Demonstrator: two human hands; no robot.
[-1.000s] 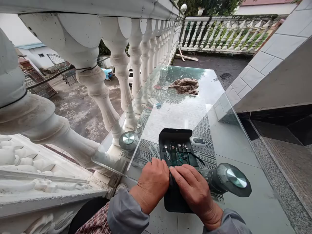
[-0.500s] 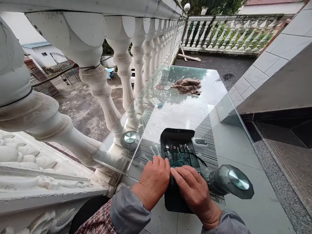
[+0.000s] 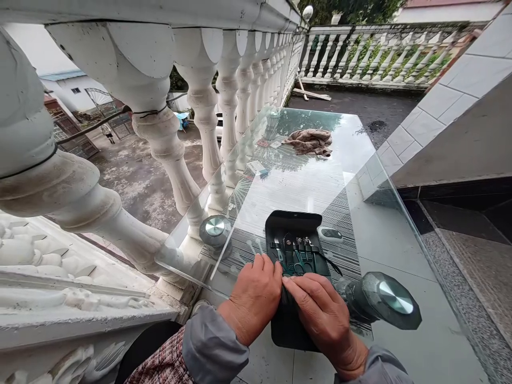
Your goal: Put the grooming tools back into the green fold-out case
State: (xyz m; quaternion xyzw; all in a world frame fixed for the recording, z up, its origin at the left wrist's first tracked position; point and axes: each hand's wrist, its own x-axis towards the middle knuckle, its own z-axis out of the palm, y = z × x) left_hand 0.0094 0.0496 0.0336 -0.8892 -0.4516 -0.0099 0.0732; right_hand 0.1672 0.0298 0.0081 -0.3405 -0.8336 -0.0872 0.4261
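Observation:
A black manicure case (image 3: 293,224) lies unfolded on the glass table (image 3: 384,234). Straps in its upper half hold several small tools with dark green grips, among them nail clippers (image 3: 308,250) and scissors (image 3: 300,268). My left hand (image 3: 254,296) is over the case's left side, fingers curled and closed. My right hand (image 3: 322,314) is over its right side, thumb and fingers pinched together. Their fingertips meet near the middle of the case. Whatever they grip there is hidden behind my fingers.
A brown cloth (image 3: 309,142) is crumpled at the table's far end. A small box (image 3: 256,169) and a dark key-fob-like object (image 3: 332,233) rest nearer. Round metal-topped table supports (image 3: 394,298) show through the glass. A white balustrade (image 3: 160,144) runs along the left.
The whole view has shifted very slightly. My hands keep nearly the same closed pose over the case, and the tools in it have not visibly moved.

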